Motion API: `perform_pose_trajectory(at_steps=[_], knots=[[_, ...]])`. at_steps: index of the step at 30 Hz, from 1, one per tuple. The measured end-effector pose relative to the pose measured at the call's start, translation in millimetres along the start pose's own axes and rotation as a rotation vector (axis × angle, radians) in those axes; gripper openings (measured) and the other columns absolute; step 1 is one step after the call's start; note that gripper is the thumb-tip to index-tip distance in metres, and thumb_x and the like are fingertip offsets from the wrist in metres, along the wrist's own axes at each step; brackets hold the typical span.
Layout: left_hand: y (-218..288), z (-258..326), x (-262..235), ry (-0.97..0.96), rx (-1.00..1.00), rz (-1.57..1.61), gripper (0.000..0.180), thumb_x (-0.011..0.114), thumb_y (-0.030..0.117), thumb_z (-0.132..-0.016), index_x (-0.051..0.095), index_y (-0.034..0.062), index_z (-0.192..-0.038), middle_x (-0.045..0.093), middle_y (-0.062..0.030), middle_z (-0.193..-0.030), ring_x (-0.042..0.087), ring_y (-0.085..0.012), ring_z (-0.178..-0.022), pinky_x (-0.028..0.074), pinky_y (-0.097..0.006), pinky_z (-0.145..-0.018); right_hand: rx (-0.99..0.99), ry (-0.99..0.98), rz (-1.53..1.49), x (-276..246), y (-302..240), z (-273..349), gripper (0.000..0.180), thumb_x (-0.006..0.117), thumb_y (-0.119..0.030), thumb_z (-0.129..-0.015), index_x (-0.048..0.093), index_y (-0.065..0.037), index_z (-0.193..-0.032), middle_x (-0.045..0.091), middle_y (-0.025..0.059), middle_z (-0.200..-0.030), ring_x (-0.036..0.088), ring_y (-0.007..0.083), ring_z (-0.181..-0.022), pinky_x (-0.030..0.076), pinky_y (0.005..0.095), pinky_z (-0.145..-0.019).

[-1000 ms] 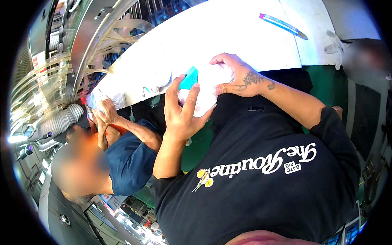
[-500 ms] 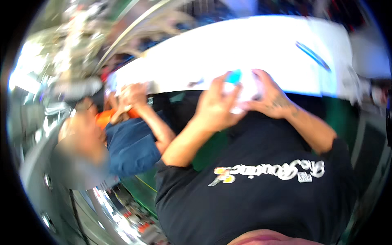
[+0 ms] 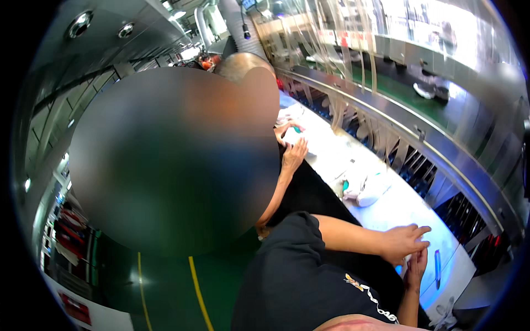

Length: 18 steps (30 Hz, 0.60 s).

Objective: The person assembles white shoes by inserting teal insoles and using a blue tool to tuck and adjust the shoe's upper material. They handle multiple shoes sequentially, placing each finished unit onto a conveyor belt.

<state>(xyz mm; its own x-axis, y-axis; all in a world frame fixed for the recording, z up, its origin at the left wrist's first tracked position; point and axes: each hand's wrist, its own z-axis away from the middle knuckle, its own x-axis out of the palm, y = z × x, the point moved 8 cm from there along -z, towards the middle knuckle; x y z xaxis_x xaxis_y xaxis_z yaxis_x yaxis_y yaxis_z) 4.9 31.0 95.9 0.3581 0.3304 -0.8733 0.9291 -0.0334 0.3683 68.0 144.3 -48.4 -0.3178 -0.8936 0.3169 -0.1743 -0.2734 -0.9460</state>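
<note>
My left hand point(image 3: 402, 243) reaches over my right hand at the lower right, its fingers stretched out and apart above the table's near edge. My right hand point(image 3: 415, 273) is just below it, fingers closed. A bit of white and a small blue patch point(image 3: 398, 269) show under the left hand; the rest of whatever is there is hidden. On the white table point(image 3: 381, 218), farther left, lies a rounded white shoe-like item point(image 3: 371, 190) with green at one end. Just right of my hands is a slim blue pen-like object point(image 3: 438, 269).
At my left a co-worker's hands point(image 3: 295, 151) hold a white item with a green patch. A metal rail point(image 3: 408, 124) with hanging clear plastic strips runs behind the table. Crumpled clear plastic point(image 3: 444, 314) lies by the right end. Yellow lines point(image 3: 200, 292) mark the green floor.
The view has swung left, bringing the co-worker and walkway into sight. My hands, earlier around a white item with a blue patch, now overlap, the left above the right.
</note>
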Motion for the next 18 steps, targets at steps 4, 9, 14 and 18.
perform_pose_trajectory(at_steps=[4, 9, 14, 18], knots=[[-34.7, 2.0, 25.2, 0.170, 0.128, 0.400, 0.126, 0.102, 0.022, -0.062, 0.032, 0.0119, -0.167, 0.028, -0.0315, -0.168, 0.037, -0.0522, -0.154, 0.042, -0.052, -0.121, -0.065, -0.099, 0.333, -49.8, -38.3, 13.1, 0.067, 0.066, -0.048, -0.108, 0.054, 0.001, -0.152, 0.063, 0.0138, -0.142, 0.064, 0.0256, -0.129, 0.052, 0.0408, -0.112], [-59.7, 5.7, 87.8, 0.067, -0.061, 0.701, 0.124, 0.102, 0.024, -0.065, 0.034, 0.0115, -0.169, 0.050, -0.0242, -0.149, 0.046, -0.0463, -0.144, 0.040, -0.051, -0.121, -0.114, 0.103, 0.770, -99.0, -50.8, 13.5, 0.059, 0.062, -0.040, -0.111, 0.056, 0.004, -0.150, 0.064, 0.0217, -0.142, 0.062, 0.0349, -0.132, 0.047, 0.0446, -0.115], [-58.2, -6.1, 56.2, 0.129, -0.143, 0.115, 0.096, 0.096, 0.021, -0.066, 0.057, 0.0288, -0.153, 0.055, -0.0258, -0.139, 0.057, -0.0445, -0.124, 0.047, -0.051, -0.103, -0.241, 0.299, 1.622, -173.6, -4.6, 38.5, 0.056, 0.071, -0.026, -0.101, 0.055, 0.006, -0.144, 0.061, 0.0293, -0.130, 0.059, 0.0493, -0.117, 0.049, 0.0558, -0.104], [-73.0, -1.3, 74.9, 0.001, -0.162, -0.200, 0.093, 0.096, 0.027, -0.064, 0.060, 0.0308, -0.149, 0.057, -0.0237, -0.136, 0.059, -0.0434, -0.120, 0.046, -0.049, -0.099, -0.116, 0.345, 1.503, -175.5, 1.6, 37.0, 0.049, 0.074, -0.019, -0.096, 0.058, 0.006, -0.135, 0.060, 0.0272, -0.117, 0.060, 0.0495, -0.110, 0.050, 0.0556, -0.097]])
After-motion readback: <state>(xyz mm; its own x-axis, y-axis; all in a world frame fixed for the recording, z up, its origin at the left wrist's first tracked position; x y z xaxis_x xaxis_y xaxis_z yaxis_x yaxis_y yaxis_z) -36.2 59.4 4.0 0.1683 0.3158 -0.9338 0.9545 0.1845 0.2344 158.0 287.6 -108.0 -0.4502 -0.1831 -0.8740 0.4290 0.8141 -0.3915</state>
